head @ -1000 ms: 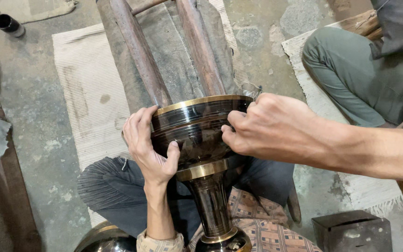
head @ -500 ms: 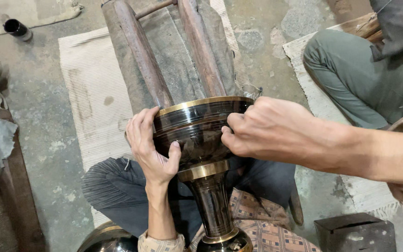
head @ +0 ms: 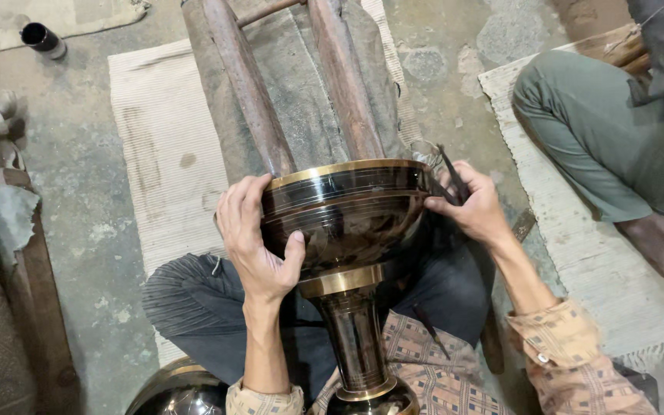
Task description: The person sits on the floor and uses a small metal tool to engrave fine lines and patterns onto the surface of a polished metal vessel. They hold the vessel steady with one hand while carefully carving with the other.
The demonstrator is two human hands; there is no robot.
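Floor (head: 78, 192): grey concrete, stained, under everything.
Mats: pale woven mat (head: 167, 154) beneath the wooden frame; a second fringed mat (head: 578, 253) at the right.
Seated person (head: 593, 115): upper right, green trousers, bare foot resting on the fringed mat.
Wooden frame (head: 247, 100): two worn round poles running away from the lap, grey cloth between them.
Vase (head: 343, 223): dark glossy metal with brass bands, held over the lap, wide bowl leaning against the pole ends, narrow neck pointing toward the body.
Left hand (head: 259, 246): fingers closed around the bowl's left side, thumb pressed on its dark wall.
Right hand (head: 470, 207): at the bowl's right rim, fingers closed on a thin dark tool (head: 451, 175).
Small dark cylinder (head: 42, 38): far upper left, well apart.
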